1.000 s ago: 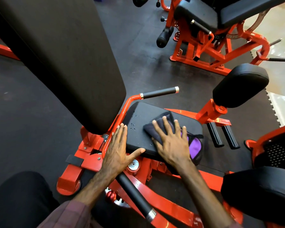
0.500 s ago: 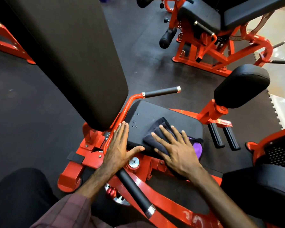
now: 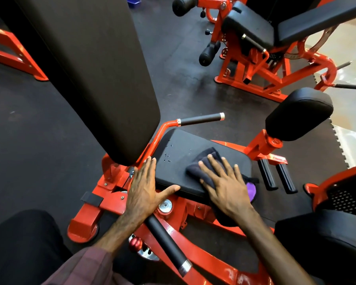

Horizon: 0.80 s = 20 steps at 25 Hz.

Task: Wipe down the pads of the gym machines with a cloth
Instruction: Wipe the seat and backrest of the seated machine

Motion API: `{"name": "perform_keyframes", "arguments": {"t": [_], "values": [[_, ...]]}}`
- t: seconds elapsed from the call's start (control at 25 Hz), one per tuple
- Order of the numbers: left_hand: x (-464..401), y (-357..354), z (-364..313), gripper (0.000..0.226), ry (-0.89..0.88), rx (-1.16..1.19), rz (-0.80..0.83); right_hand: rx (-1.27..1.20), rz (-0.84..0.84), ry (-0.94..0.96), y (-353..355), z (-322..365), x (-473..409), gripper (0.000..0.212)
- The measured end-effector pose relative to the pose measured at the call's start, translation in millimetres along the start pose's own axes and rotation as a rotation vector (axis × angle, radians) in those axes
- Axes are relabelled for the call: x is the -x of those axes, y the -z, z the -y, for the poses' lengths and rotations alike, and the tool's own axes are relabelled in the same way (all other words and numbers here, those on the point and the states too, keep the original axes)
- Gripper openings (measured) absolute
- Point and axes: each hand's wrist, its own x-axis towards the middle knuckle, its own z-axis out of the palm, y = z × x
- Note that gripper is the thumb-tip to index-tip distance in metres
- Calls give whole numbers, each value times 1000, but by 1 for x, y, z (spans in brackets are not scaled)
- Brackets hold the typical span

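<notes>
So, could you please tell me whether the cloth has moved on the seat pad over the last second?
Yes. The cloth, under the right hand, has slid toward the droplets on the seat pad.

The black seat pad (image 3: 193, 149) carries a dark cloth (image 3: 206, 161) on its right half, with water drops (image 3: 167, 155) near its left edge. Both hands lie flat on it, the right hand (image 3: 224, 186) atop the cloth, the left hand (image 3: 144, 190) at its left edge.
</notes>
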Motion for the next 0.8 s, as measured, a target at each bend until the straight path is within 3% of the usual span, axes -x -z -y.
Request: {"name": "perform_keyframes", "arguments": {"t": [0.12, 0.24, 0.32, 0.48, 0.64, 0.8], "values": [[-2, -1, 0, 128, 7, -40, -2, -31, 34, -183, 4, 32, -38, 69], [-1, 0, 1, 127, -2, -46, -5, 10, 16, 47, 1, 43, -26, 66], [-1, 2, 0, 127, 7, -42, 15, -2, 29, 85, 2, 17, -9, 68], [-1, 3, -2, 127, 21, -17, -8, -58, 40, -232, 6, 18, -48, 67], [0, 2, -2, 128, 28, -11, -9, -12, 29, -65, 2, 14, -48, 75], [-2, 3, -2, 130, 49, 5, -2, -68, 39, -331, 7, -2, -73, 67]]}}
